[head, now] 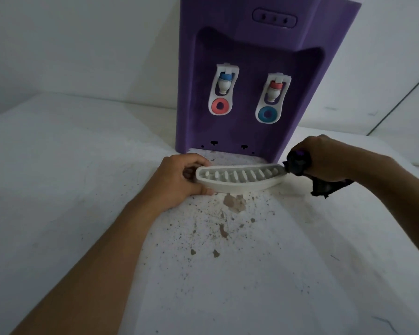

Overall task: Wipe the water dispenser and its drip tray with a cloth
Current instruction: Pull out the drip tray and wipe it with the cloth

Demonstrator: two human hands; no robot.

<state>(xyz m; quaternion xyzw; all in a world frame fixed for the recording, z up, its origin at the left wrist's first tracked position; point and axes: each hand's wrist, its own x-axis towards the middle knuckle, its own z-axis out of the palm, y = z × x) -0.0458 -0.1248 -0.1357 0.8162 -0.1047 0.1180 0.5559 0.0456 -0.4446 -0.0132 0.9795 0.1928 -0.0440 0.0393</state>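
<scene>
The drip tray (240, 178), a white slotted piece, is off the purple water dispenser (252, 76) and sits just in front of its base, over the speckled white desk (58, 165). The left hand (179, 180) grips the tray's left end, fingers curled around the rim and thumb on the near edge, keeping it steady. The right hand (324, 158) is closed around a bunched dark cloth (298, 164), and the wad touches the tray's right tip; a loose tail of the cloth hangs below the wrist.

The step in hand looks like the wiping of the tray, starting from its right end. The slotted grid has ridges and grooves, so the next move probably calls for drawing the cloth leftward along the top with firm pressure while the left hand holds against the push, then working the rim and outer wall. Brown flecks and stains lie scattered on the desk below the tray. The dispenser body, with its two taps and their red and blue levers, stands upright behind; whether it is already wiped cannot be told.
</scene>
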